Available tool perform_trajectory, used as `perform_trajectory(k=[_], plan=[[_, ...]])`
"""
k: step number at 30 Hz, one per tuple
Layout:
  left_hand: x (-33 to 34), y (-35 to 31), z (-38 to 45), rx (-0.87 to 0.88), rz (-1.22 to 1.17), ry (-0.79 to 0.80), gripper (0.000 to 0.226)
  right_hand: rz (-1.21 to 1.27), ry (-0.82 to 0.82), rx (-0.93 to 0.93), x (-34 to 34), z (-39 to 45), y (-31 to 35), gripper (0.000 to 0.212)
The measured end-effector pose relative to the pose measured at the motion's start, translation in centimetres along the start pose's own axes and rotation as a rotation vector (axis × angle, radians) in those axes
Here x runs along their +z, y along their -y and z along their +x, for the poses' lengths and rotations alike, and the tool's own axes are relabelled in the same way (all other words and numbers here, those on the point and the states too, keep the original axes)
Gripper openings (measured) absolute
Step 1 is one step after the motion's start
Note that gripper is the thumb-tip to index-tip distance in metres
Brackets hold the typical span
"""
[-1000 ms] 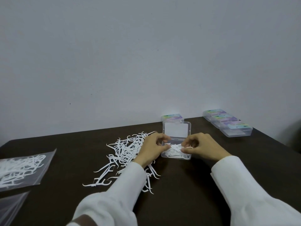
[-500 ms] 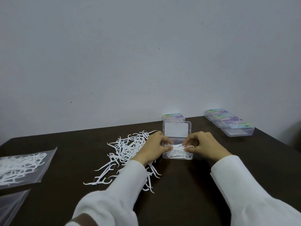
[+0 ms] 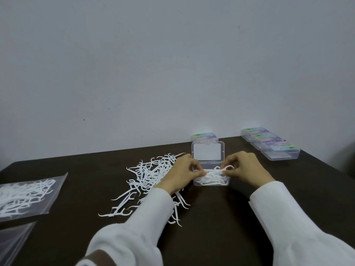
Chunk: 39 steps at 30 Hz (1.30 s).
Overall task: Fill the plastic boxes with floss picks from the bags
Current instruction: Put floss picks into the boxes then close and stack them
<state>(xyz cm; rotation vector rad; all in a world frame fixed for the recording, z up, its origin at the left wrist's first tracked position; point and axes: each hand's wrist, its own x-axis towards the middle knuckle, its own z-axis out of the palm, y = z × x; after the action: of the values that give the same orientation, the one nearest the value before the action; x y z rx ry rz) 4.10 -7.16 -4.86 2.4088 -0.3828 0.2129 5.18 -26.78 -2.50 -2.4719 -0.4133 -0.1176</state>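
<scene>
I am holding a bundle of floss picks (image 3: 212, 172) just above the open plastic box (image 3: 211, 182), between both hands. My left hand (image 3: 182, 174) is pinching the bundle's left end with curled fingers; my right hand (image 3: 245, 168) is pinching the right end. Loose picks (image 3: 151, 175) are lying left of the box.

Loose floss picks (image 3: 151, 175) crowd the dark table (image 3: 221, 217) left of the open box (image 3: 210, 169), whose raised lid blocks the far side. Closed boxes (image 3: 269, 144) line the right rear; bags (image 3: 25, 194) fill the left edge. Bare tabletop lies in front.
</scene>
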Motion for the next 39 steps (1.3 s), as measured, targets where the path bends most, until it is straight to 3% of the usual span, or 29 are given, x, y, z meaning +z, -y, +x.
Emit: perform_trajectory(k=[6, 10, 13, 20, 25, 31, 39], plan=[[0.2, 0.3, 0.0, 0.009, -0.036, 0.000, 0.016, 0.131, -0.212, 0.065, -0.9, -0.3, -0.7, 0.008], [0.3, 0.3, 0.0, -0.018, -0.023, 0.034, 0.041, 0.248, -0.351, 0.066, -0.9, -0.2, -0.9, 0.010], [0.2, 0.1, -0.2, -0.020, 0.005, 0.093, 0.048, 0.266, -0.314, 0.056, -0.7, -0.1, -0.7, 0.012], [0.1, 0.2, -0.2, 0.023, -0.072, 0.094, 0.033, 0.352, -0.197, 0.034, 0.7, 0.1, -0.3, 0.017], [-0.1, 0.5, -0.3, 0.016, -0.115, 0.022, 0.022, 0.161, -0.095, -0.024, 1.4, 0.3, -0.8, 0.012], [-0.2, 0.7, -0.3, 0.016, -0.132, 0.004, 0.019, -0.048, 0.041, -0.085, 1.5, 0.4, -1.0, 0.022], [-2.6, -0.3, -1.1, 0.030, -0.202, -0.041, 0.012, -0.166, -0.075, -0.127, 1.6, 0.0, 0.1, 0.019]])
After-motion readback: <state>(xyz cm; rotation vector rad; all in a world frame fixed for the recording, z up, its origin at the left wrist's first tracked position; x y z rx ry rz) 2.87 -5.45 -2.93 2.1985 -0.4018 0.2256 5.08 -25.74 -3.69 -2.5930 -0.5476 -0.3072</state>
